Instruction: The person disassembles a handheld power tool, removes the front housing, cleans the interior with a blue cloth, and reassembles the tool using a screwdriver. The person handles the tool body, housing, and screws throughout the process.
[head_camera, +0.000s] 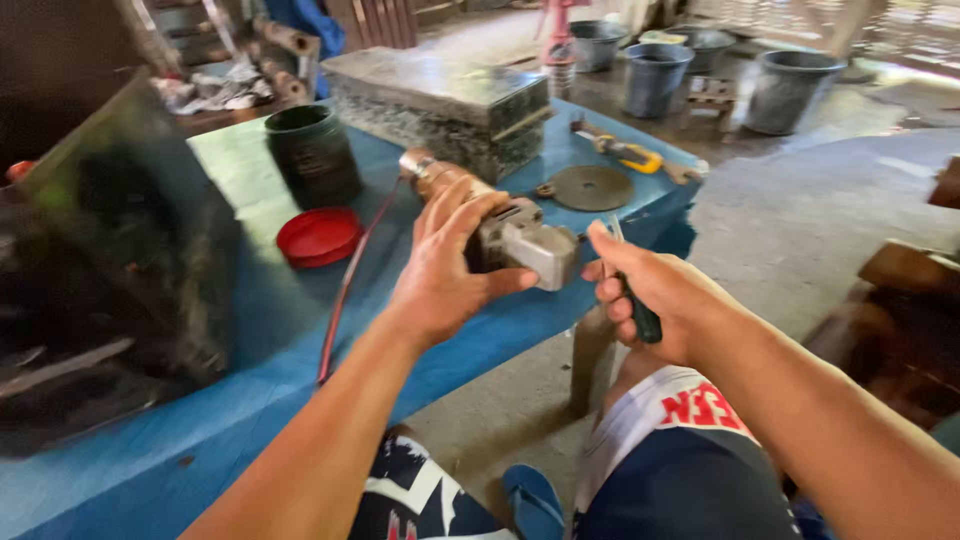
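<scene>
My left hand (450, 262) grips a grey and brown angle grinder (520, 240) lying at the front edge of a blue table (250, 330). Its red cord (345, 290) runs back across the tabletop and over the edge. My right hand (650, 290) is closed around a screwdriver with a dark green handle (643, 322), whose metal shaft points up toward the grinder's grey head. A round grinding disc (590, 187) lies flat on the table just beyond the grinder.
A red lid (318, 236), a dark cylindrical container (313, 155), a mottled grey box (440, 100) and a yellow-handled tool (630, 155) rest on the table. A dark bulky object (110, 270) fills the left. Grey buckets (655, 78) stand on the concrete floor behind.
</scene>
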